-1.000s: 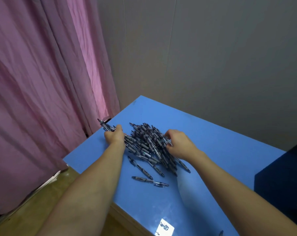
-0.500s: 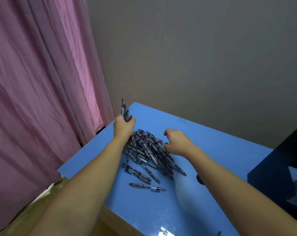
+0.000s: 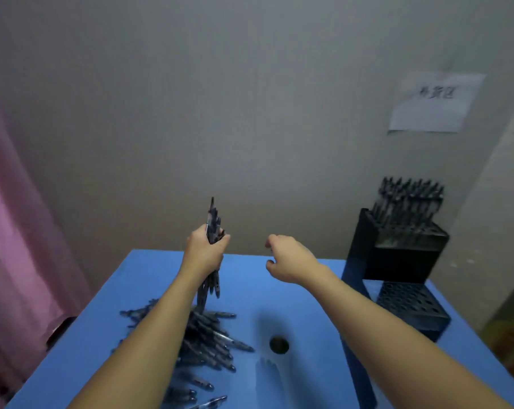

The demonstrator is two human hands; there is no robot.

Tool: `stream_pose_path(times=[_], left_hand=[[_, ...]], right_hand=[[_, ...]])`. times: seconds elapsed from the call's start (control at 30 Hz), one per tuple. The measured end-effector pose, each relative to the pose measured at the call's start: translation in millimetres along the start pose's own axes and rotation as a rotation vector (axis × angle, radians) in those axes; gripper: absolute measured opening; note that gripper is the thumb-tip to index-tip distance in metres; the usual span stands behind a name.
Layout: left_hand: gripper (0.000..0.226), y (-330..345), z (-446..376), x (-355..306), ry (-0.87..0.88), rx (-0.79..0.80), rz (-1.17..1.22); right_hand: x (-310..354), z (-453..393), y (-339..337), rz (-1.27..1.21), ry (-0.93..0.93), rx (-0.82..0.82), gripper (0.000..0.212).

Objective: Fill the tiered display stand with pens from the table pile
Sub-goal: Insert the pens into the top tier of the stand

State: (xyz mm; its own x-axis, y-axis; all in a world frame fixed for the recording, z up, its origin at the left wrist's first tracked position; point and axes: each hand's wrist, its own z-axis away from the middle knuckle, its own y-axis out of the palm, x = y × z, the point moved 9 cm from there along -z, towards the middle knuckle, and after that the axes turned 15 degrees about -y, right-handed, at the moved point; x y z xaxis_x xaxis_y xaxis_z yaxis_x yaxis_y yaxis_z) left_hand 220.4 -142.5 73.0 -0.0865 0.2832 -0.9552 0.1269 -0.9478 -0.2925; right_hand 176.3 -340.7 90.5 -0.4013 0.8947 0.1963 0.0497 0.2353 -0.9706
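Curtain (image 3: 11, 231): pink cloth hung at the far left, well apart from both hands.
Pile of pens (image 3: 208, 343): dark pens lay scattered on the blue table (image 3: 294, 305), below the left hand and partly hidden by the left forearm.
Left hand (image 3: 204, 252): raised above the pile, fingers wrapped tight around a bunch of pens.
Bunch of pens (image 3: 213, 219): stood nearly upright in the left fist, ends showing above and below the grip; blur hid the count.
Right hand (image 3: 288, 258): level with the left hand and to its right, fingers loosely curled and holding nothing.
Round dark spot (image 3: 278, 344): lay on the table below the right hand; what it was could not be told.
Display stand (image 3: 397, 261): black, stepped, right of the right hand and apart from it; the top tier held upright pens, while the lowest tier showed open holes.
Paper sign (image 3: 435, 103): fixed to the wall above the stand, writing blurred.
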Motion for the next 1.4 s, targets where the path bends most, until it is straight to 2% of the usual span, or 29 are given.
stream_pose_path(times=[0.27,0.47,0.67,0.9,1.13,1.27,1.4], left_hand=[[0.021,122,60,-75,0.13,0.249,0.028],[0.022,175,112,-124,0.171,0.367,0.141],[0.019,207,154,-157,0.196,0.364,0.274],[0.021,224,187,-174,0.162,0.322,0.504],[0.025,234,199,-182,0.106,0.355,0.7],[0.027,240,196,-183,0.111,0.391,0.722],[0.026,243,193,-180,0.127,0.405,0.703]], right_hand=[[-81,110,-74,0.021,0.2,-0.128,0.041],[-113,168,-113,-0.016,0.184,-0.24,0.029],[-150,203,-135,-0.096,0.066,-0.32,0.028],[-166,216,-141,-0.244,-0.125,-0.318,0.025],[-165,214,-104,-0.633,-0.15,-0.169,0.023],[-157,209,-89,-0.799,-0.143,-0.175,0.018],[-152,205,-94,-0.89,-0.14,-0.266,0.007]])
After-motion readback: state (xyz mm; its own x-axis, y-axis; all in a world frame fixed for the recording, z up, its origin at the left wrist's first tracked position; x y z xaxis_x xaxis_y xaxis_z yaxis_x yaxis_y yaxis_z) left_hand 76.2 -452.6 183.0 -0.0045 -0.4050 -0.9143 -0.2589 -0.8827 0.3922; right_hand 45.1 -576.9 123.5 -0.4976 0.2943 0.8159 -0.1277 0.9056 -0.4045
